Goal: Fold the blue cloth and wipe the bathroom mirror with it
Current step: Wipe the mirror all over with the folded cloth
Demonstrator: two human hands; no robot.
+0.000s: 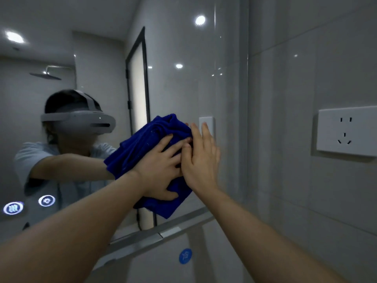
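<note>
While pressed to the mirror (183, 88), the blue cloth (142, 148) sits under 2 hands.

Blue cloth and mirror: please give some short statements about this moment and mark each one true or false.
1. Both hands press the blue cloth on the mirror. True; left hand, right hand.
2. The cloth is spread flat, unfolded. False; it is bunched in folds.
3. A white socket sits on the wall right of the mirror. True.
4. The cloth is at the mirror's top left corner. False; it is near the lower right edge.
</note>
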